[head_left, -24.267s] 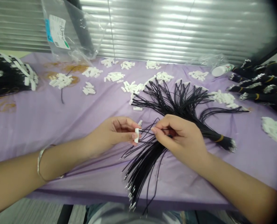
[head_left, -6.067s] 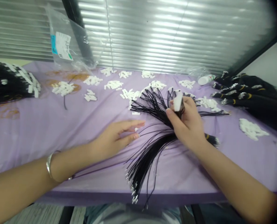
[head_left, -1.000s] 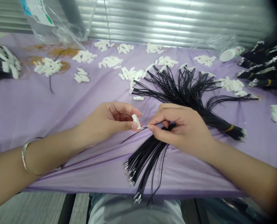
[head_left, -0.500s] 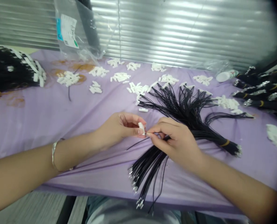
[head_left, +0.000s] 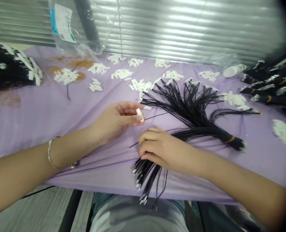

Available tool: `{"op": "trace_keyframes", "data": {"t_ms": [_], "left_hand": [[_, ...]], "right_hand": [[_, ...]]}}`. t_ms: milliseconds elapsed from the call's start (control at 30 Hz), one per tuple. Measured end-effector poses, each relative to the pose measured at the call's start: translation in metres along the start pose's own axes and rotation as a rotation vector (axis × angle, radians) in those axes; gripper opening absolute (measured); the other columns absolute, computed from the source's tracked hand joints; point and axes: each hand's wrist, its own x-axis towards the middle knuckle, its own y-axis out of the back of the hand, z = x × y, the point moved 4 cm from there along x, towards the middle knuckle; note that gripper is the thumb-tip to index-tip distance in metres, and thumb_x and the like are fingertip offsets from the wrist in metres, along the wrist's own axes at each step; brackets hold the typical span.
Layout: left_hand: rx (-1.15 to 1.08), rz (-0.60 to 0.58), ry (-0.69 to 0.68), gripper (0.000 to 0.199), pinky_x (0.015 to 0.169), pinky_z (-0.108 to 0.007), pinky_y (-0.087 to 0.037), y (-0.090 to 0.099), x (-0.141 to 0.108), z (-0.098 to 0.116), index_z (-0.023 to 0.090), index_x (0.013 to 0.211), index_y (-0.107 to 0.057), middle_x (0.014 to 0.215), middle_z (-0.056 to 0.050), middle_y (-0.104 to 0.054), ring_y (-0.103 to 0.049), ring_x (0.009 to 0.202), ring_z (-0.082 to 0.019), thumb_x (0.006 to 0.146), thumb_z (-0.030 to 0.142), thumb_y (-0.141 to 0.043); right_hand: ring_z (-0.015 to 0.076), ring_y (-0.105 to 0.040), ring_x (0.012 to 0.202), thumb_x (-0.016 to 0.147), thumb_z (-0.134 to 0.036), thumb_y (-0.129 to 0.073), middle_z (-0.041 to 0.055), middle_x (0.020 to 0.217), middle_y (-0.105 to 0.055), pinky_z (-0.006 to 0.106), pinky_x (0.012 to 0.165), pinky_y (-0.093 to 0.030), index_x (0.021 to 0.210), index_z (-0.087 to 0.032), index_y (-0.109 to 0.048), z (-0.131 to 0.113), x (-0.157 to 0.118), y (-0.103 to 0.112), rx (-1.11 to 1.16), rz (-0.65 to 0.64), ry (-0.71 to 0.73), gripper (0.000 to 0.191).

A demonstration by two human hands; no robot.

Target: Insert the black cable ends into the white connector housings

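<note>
Between the thumb and fingers of my left hand [head_left: 120, 120] is a small white connector housing [head_left: 140, 114], held above the cloth. A thin black wire [head_left: 156, 116] runs from its lower end to the right. My right hand [head_left: 163, 146] lies over the black wire bundle [head_left: 196, 132], fingers curled down and fingertips partly hidden. A single wire end [head_left: 133, 146] pokes out left of those fingers. Below the hand, wires with silvery metal ends [head_left: 139, 180] fan toward the table's front edge. One loose white housing [head_left: 147, 107] lies just behind my left fingertips.
Several piles of white housings [head_left: 122, 74] spread over the purple cloth [head_left: 85, 106]. A yellow band [head_left: 231, 139] ties the wire bundle. More black wires are heaped at far left [head_left: 7, 71] and right [head_left: 275, 87]. A clear plastic bag [head_left: 85, 38] stands by the blinds [head_left: 181, 29].
My right hand has left the white housing and moved down onto the bundle, releasing the wire it pinched there. My left hand keeps the housing, now with the wire trailing from it.
</note>
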Motion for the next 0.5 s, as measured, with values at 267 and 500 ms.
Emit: {"op": "trace_keyframes", "data": {"t_ms": [267,500], "left_hand": [[0.086,-0.032,0.036,0.022,0.071,-0.017,-0.047,-0.002,0.0,-0.003,0.016,0.086,-0.066,0.074,0.001,-0.067,-0.061,0.069,-0.006,0.066,0.008,-0.072],[0.083,0.007,0.048,0.024,0.069,-0.017,-0.049,-0.004,-0.002,-0.002,0.016,0.087,-0.07,0.077,0.001,-0.066,-0.06,0.067,-0.006,0.065,0.008,-0.073]], "right_hand": [[0.0171,-0.044,0.092,0.085,-0.018,-0.052,0.0058,0.093,-0.054,0.035,0.09,-0.034,0.083,-0.015,-0.059,-0.003,-0.005,0.0,0.055,-0.047,-0.105,0.008],[0.0131,-0.048,0.087,0.088,-0.019,-0.048,0.0023,0.089,-0.058,0.029,0.082,-0.038,0.085,-0.016,-0.051,0.0,-0.013,0.01,0.3,-0.014,-0.17,0.005]]}}
